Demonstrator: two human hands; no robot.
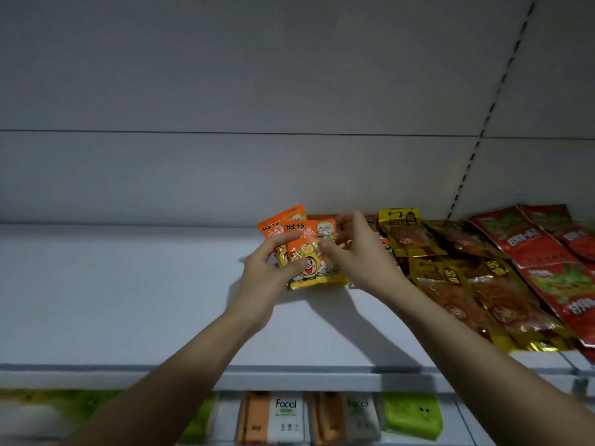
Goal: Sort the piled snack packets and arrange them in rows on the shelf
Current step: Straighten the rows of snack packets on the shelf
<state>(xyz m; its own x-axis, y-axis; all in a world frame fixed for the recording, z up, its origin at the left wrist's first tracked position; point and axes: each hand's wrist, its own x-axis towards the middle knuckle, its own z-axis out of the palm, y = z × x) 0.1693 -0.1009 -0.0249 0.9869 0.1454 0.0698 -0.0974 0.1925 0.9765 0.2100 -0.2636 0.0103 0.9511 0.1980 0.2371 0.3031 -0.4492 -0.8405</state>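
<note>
Fingers of the left hand (269, 272) curled around orange snack packets (306, 249) above the white shelf (128, 300), while the right hand (354, 249) pinched their top edge, seemingly squaring them beside the gold packets (450, 278).

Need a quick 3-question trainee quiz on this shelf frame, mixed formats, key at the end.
1. True or false: both the left hand and the right hand hold the orange packets.
2. Which packets lie immediately to the right of the hands? A) gold packets B) red packets C) green packs
3. Fill in: the tissue packs on the lower shelf read "____".

Key: 1 true; 2 A; 3 Facial.
</note>
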